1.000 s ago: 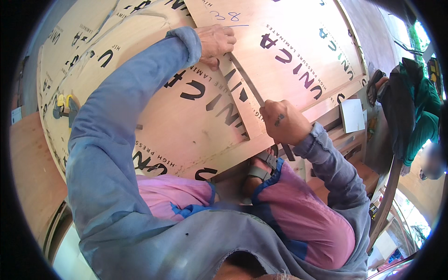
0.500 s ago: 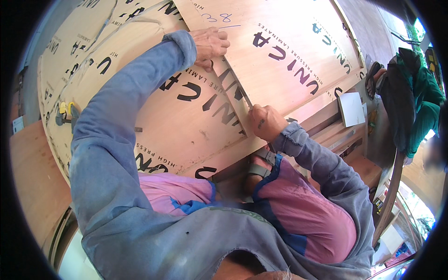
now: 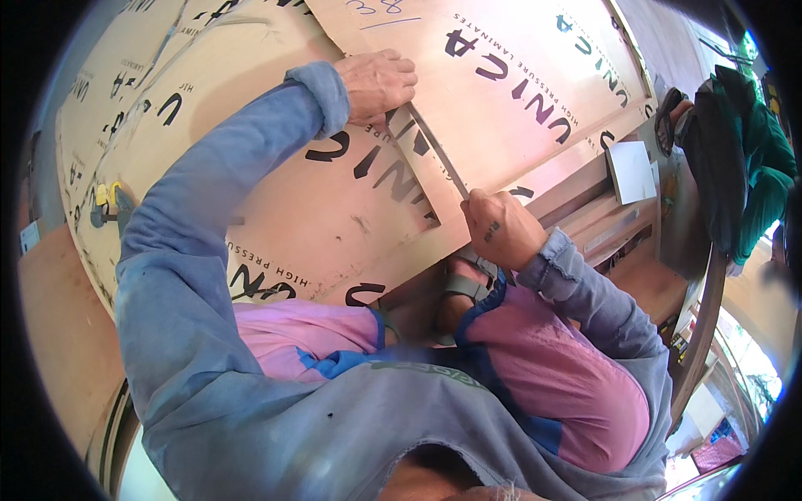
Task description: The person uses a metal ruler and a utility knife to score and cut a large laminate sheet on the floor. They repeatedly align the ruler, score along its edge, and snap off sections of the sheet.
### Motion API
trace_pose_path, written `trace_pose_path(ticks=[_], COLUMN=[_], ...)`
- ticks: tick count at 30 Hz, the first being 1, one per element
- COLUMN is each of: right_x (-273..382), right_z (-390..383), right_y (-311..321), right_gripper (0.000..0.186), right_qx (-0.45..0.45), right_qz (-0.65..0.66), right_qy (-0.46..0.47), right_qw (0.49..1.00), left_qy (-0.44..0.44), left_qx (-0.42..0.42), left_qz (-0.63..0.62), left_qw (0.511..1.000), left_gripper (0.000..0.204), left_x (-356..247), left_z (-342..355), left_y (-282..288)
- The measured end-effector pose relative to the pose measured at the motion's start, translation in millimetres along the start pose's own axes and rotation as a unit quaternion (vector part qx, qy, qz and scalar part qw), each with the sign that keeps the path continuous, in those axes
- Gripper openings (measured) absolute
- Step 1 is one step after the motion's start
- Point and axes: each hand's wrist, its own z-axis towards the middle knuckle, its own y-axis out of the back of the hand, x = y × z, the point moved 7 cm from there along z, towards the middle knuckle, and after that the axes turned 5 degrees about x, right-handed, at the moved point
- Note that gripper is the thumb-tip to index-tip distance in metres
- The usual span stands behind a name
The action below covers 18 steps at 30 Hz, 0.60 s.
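A pale wooden panel [image 3: 501, 92] with black lettering and raised edges lies over a larger sheet [image 3: 317, 217] of the same printed pattern. My left hand [image 3: 378, 86] is closed at the panel's left edge, its fingers curled over the rim. Closer to me, my right hand [image 3: 504, 230] makes a fist around the same edge by the near corner; the fingertips are hidden. Between the two hands, a narrow strip [image 3: 418, 163] runs along the sheet below the panel's edge.
A yellow and black clamp [image 3: 111, 204] sits at the sheet's left side. On the right, a small white board [image 3: 631, 173] leans by wooden rails. Beyond it is another person in dark trousers [image 3: 714, 163]. My sandalled foot [image 3: 464, 292] stands below the sheet's near edge.
The whole view has shifted slightly. My right hand has moved a little to the right and toward me. The panel has shifted a little away from me, while my left hand stays at its edge.
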Motion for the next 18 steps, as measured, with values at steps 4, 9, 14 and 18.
trace_pose_path(ticks=[4, 9, 14, 18], right_x=[-17, -35, -37, -22], right_z=[-2, 2, 0, -10], right_y=[-20, -36, -37, -16], right_gripper=[0.025, 0.006, 0.009, 0.015], right_qx=[-0.014, 0.013, 0.029, 0.065], right_qz=[0.031, 0.018, 0.011, -0.013], right_qy=[0.005, -0.025, -0.044, -0.11], right_qw=[0.999, 0.999, 0.999, 0.992], left_qy=[-0.003, -0.005, -0.003, 0.009], left_qx=[0.015, 0.011, 0.038, 0.038], left_qz=[0.013, 0.049, 0.061, 0.096], left_qw=[1.0, 0.999, 0.997, 0.995], left_gripper=[0.042, 0.041, 0.043, 0.046], left_x=[-2, -3, -5, -23], left_z=[1, 3, 3, 0], left_y=[-2, -4, -3, 1])
